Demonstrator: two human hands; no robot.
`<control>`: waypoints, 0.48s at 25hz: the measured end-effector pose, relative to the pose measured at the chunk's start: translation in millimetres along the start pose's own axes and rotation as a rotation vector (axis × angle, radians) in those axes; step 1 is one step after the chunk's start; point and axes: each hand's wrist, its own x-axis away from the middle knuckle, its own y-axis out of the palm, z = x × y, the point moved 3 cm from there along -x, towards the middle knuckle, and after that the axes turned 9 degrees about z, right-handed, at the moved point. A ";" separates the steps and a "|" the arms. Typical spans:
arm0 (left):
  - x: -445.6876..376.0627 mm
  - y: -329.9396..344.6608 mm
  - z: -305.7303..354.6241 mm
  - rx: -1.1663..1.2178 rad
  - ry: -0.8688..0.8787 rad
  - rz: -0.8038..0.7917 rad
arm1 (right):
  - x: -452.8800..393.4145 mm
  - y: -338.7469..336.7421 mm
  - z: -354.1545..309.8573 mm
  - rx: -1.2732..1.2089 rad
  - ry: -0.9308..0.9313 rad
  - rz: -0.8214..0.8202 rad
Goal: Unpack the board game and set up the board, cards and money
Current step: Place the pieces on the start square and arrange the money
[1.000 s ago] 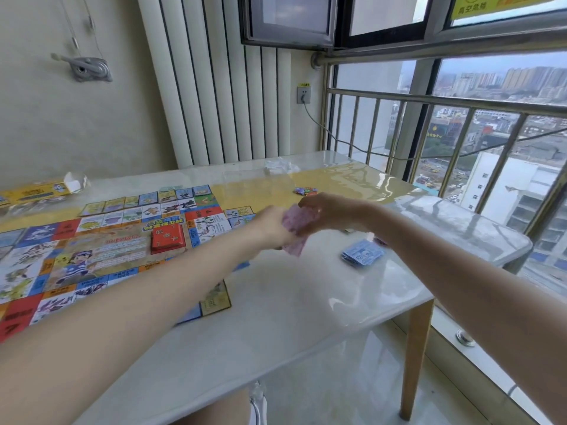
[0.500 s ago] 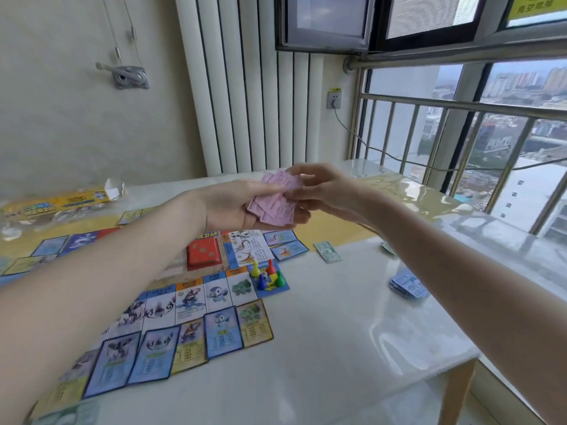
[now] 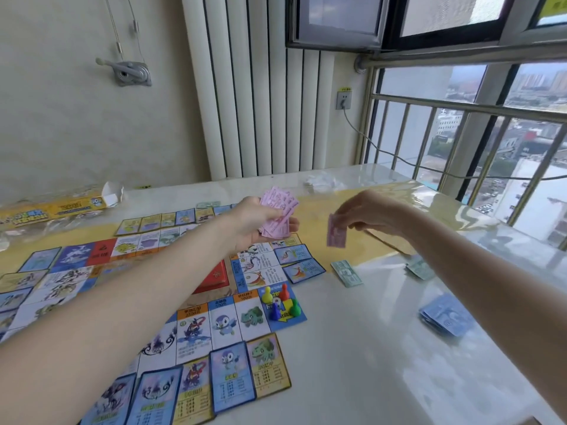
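Observation:
The game board (image 3: pixel 254 271) lies unfolded on the left of the table, with property cards (image 3: pixel 233 375) laid along its near edge and a red card deck (image 3: pixel 216 279) at its middle. My left hand (image 3: pixel 257 223) grips a fanned stack of pink money bills (image 3: pixel 279 210) above the board's right corner. My right hand (image 3: pixel 368 214) is apart from it to the right and pinches a single pink bill (image 3: pixel 336 234) that hangs down. Green bills (image 3: pixel 346 273) and a blue money stack (image 3: pixel 445 314) lie on the table.
Coloured pawns (image 3: pixel 280 303) stand on the board's corner square. The yellow game box (image 3: pixel 58 208) and clear wrapping lie at the back left. More green bills (image 3: pixel 420 268) lie by my right forearm. A railing and window run along the table's right side (image 3: pixel 491 225).
My right hand has pulled one pink bill off the stack and moved right and down, away from my left hand. The camera has tilted down toward the board.

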 end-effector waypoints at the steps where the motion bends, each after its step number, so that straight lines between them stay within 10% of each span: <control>1: -1.4 -3.9 -3.2 -0.021 -0.005 0.012 | -5.2 3.5 -0.5 0.158 -0.062 -0.061; 12: -9.4 -16.3 -26.4 -0.038 -0.033 0.025 | -28.6 46.8 29.0 0.372 -0.251 -0.061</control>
